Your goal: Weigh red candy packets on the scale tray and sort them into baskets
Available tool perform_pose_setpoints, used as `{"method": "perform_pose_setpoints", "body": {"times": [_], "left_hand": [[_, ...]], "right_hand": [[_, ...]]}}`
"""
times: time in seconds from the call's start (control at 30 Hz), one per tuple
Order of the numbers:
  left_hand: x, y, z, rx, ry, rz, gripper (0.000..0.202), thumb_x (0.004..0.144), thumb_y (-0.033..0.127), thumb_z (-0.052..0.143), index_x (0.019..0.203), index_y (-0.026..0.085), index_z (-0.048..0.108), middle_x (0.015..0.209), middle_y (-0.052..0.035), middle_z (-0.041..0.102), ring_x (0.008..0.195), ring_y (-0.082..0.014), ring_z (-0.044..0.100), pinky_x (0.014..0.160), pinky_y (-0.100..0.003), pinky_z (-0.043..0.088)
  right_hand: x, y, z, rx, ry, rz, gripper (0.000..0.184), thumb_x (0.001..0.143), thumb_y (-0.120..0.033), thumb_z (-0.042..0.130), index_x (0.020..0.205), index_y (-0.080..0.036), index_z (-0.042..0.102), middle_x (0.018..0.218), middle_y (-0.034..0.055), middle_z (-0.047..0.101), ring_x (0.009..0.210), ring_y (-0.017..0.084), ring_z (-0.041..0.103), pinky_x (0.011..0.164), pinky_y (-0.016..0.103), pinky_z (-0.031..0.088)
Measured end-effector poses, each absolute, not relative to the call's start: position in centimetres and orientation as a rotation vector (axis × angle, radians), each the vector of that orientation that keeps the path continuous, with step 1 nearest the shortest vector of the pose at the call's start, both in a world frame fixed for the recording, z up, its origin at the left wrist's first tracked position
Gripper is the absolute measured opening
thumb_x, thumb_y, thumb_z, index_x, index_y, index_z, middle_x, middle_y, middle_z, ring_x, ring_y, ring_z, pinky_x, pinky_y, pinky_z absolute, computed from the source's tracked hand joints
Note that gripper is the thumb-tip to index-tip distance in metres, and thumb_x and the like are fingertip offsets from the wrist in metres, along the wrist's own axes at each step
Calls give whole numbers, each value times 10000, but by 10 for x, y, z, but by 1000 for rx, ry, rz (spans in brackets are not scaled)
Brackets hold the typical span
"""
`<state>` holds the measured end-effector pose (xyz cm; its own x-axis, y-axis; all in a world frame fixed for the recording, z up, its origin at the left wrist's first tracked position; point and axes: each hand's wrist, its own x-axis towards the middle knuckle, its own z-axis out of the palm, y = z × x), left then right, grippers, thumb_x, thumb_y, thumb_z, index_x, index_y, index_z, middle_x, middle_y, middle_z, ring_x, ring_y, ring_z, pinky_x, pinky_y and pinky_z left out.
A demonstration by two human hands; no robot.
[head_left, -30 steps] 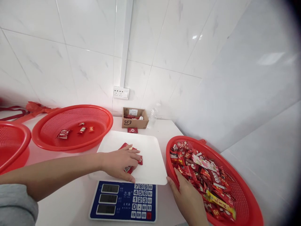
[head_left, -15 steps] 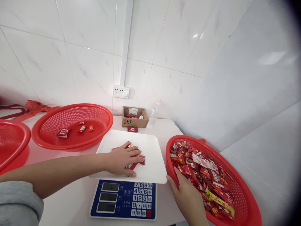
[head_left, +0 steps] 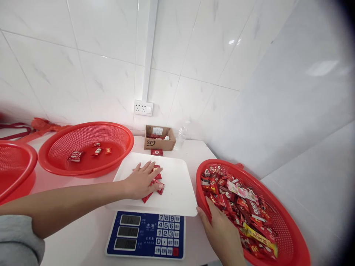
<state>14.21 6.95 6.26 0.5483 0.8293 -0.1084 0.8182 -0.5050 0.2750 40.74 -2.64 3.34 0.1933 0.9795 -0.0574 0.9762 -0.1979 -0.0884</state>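
Observation:
My left hand (head_left: 143, 181) lies palm down with its fingers spread over a few red candy packets (head_left: 147, 197) on the white tray (head_left: 177, 188) of a weighing scale. The hand partly hides the packets. Below the tray, the scale's blue front panel (head_left: 145, 236) shows three displays and a keypad; the digits are too faint to read. At the right, my right hand (head_left: 222, 229) is closed on the near rim of a red plastic basket (head_left: 294, 236), thumb outside and fingers over the edge. Many wrapped sweets (head_left: 244, 201) fill this basket, including a yellow packet (head_left: 259, 236).
Another red basket (head_left: 85, 127) holds several wrapped sweets at the back left, with part of a further red basket (head_left: 18, 147) beside it. A small cardboard box (head_left: 159, 144) and a clear plastic bottle (head_left: 181, 135) stand near the tiled wall (head_left: 111, 85).
My left hand has shifted slightly left and back on the tray, its fingers now spread more upward, and the packets beneath have moved left with it. My right hand stays on the basket rim.

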Motion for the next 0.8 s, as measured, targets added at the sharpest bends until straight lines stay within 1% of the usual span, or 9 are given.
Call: {"method": "perform_pose_setpoints", "body": {"times": [0.13,0.3,0.37,0.43,0.53,0.63,0.67,0.73,0.8], "left_hand": [[143,78,52,2650,1243,34,673,879,644,213,1416,250,306,1515,-128,204,1395,-306,135,1094,-539,72],[134,97,60,2804,894,-8,610,880,617,297,1408,311,313,1506,-66,261,1383,-267,206,1109,-483,90],[128,101,66,2836,797,-29,621,872,616,330,1415,316,298,1513,-53,242,1389,-266,187,1119,-465,81],[123,101,70,2838,785,-30,640,875,620,317,1430,305,264,1527,-56,188,1401,-265,130,1125,-459,70],[110,96,74,2800,971,36,646,899,604,249,1447,264,221,1536,-77,117,1408,-252,68,1129,-451,82],[83,92,75,2746,1377,179,647,909,591,229,1452,240,207,1538,-74,107,1408,-261,62,1123,-465,117],[69,91,75,2717,1528,219,641,911,585,233,1451,239,210,1535,-69,134,1407,-266,77,1119,-474,126],[37,88,74,2619,1817,234,615,923,546,238,1448,228,223,1510,-63,243,1399,-269,139,1109,-485,151],[2,82,73,2473,2040,188,559,922,492,268,1422,241,295,1442,-38,396,1357,-269,277,1078,-470,234]], "right_hand": [[406,-26,35,-2402,-1974,139,565,932,-429,245,1357,-101,421,1276,155,553,1102,281,568,861,382,477],[406,-26,36,-2406,-1962,145,566,928,-427,241,1351,-100,427,1271,159,556,1089,279,577,846,385,484],[407,-26,34,-2392,-1963,139,567,926,-430,243,1347,-102,432,1254,163,568,1075,277,587,843,387,485],[408,-26,32,-2371,-1961,119,560,920,-434,253,1330,-109,456,1220,165,592,1054,273,600,835,382,488],[411,-28,29,-2343,-1950,78,545,908,-440,270,1291,-128,499,1167,160,626,1019,267,621,816,371,498],[413,-29,26,-2331,-1944,69,549,899,-457,271,1277,-140,511,1147,156,638,992,268,633,797,371,507],[414,-29,25,-2327,-1944,72,554,897,-463,268,1278,-142,510,1145,155,640,991,268,634,792,371,510],[415,-29,24,-2316,-1947,74,561,895,-472,263,1282,-146,506,1147,150,639,1001,266,630,796,370,510],[416,-28,24,-2311,-1950,73,564,893,-475,263,1286,-149,502,1149,147,639,1012,265,626,808,370,507]]}}
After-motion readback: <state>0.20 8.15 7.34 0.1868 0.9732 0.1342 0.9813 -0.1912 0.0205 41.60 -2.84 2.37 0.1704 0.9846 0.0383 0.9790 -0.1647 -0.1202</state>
